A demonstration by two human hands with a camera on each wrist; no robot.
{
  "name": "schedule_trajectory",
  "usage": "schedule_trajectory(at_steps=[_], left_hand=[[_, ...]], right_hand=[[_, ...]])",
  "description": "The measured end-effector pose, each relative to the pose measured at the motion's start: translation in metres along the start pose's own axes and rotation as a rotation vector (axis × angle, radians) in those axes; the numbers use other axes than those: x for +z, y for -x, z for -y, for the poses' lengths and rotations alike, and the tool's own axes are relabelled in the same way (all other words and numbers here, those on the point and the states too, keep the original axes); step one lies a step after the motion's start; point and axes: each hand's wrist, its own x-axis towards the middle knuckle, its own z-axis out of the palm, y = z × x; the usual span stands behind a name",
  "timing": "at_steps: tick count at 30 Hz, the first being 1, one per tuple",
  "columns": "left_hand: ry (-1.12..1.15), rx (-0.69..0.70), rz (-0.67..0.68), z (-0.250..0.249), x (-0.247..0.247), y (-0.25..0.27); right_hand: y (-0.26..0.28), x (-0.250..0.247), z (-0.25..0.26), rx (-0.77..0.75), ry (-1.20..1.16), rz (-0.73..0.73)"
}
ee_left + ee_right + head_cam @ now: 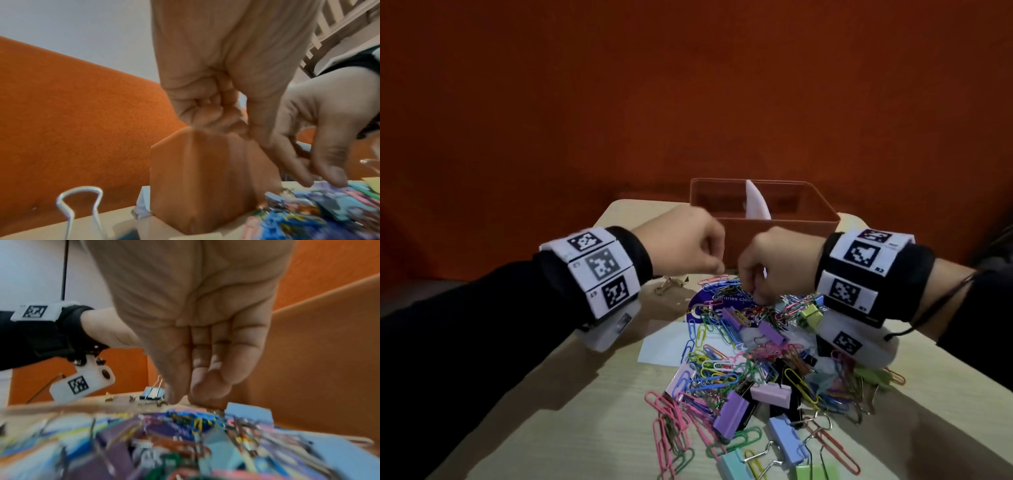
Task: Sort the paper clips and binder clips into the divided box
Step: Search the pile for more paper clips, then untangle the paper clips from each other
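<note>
Before one divided box (763, 219), two hands, right hand (774, 263) seemingly pinching clips (743, 363)

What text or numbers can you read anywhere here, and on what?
"ntries clea": partial white print on the purple sheet under the clip pile; the rest is covered.
Large white letters lower on that sheet: cut off, unreadable.
Small digits beside the wristband markers: too small to read.
Box: no text.

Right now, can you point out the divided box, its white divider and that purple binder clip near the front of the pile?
Divided box (780, 236): head view, on its near outer wall.
White divider (756, 202): head view, on its flat face inside the box.
Purple binder clip (730, 413): head view, on its body.
</note>
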Motion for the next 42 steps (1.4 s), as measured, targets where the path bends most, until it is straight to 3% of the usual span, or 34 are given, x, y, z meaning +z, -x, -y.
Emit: schedule_trajectory(at_steps=[3,6,19,24,30,36,42], left_hand=[[-0.132,-0.030,0.225,0.003,0.012,0.009],[-0.182,-0.043,0.300,0.003,0.016,0.011],[-0.266,0.074,0.306,-0.007,0.020,0.007],[-0.246,0.050,0.315,-0.006,0.013,0.009],[-0.204,-0.004,0.446,-0.006,0.009,0.021],[-0.223,0.003,0.396,-0.008,0.013,0.020],[-0.224,0.017,0.391,-0.010,0.012,0.019]], right_hand=[[0.001,0.004,0.003,0.012,0.066,0.111],[0.000,0.006,0.007,-0.015,0.128,0.163],[-0.008,0.009,0.014,-0.063,0.049,0.143],[-0.005,0.011,0.014,-0.064,0.028,0.121],[0.005,0.004,-0.003,-0.005,-0.077,-0.001],[0.011,0.002,-0.017,0.061,-0.209,0.021],[0.015,0.014,-0.010,0.044,-0.094,0.018]])
